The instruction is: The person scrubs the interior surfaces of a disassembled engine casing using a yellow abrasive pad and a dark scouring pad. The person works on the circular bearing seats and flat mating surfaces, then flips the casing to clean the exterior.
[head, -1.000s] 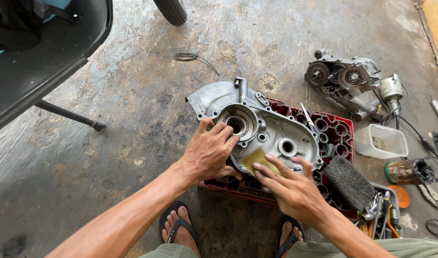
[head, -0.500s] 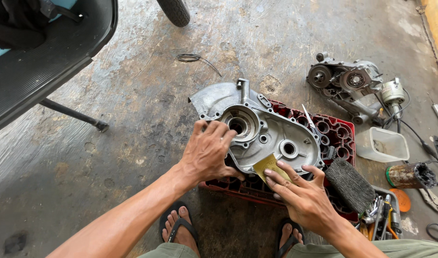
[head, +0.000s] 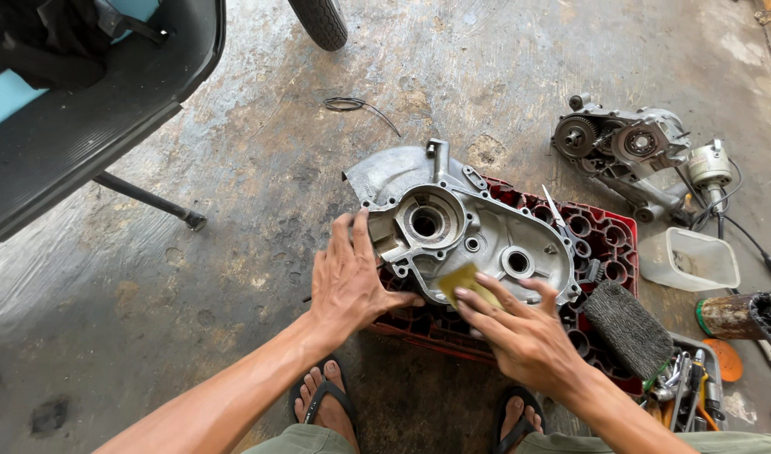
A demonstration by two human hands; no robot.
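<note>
— Where's the casing?
— The casing [head: 469,231] lies flat on a red crate [head: 608,240] on the floor.
— Left hand?
— The left hand [head: 349,282] rests flat, fingers spread, against its near left edge, grip holding nothing.
— Right?
— The right hand [head: 520,332] presses a yellow pad [head: 461,282] onto the rim with straight fingers.

No labels, signs or screens are seen. Two containers are noted at the right of the view: a clear plastic tub [head: 689,259], rectangular and open-topped, set on the floor just beside a red crate [head: 605,229]; and a can [head: 739,315], cylindrical, rusty brown with a green band, laid on its side near the tub.
</note>
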